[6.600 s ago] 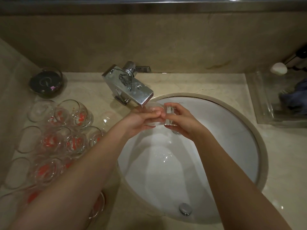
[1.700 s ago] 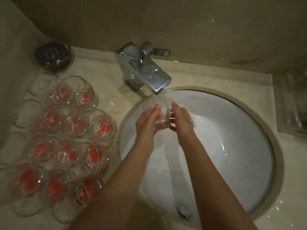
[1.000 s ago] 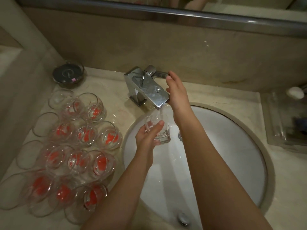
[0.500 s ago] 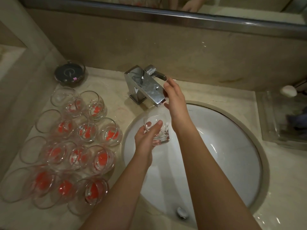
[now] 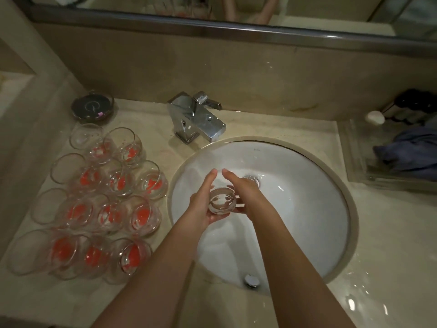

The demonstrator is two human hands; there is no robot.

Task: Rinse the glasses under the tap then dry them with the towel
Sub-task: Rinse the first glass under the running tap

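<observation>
Hands: your left hand (image 5: 201, 204) and right hand (image 5: 246, 197) clasp one glass (image 5: 222, 204) over the sink (image 5: 307, 166).
Left: drying it; glasses (image 5: 106, 197) at nine o'clock (many).

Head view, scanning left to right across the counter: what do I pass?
Cluster of glasses → tap → glass held in both hands over the sink → clear tray with a blue cloth.
</observation>
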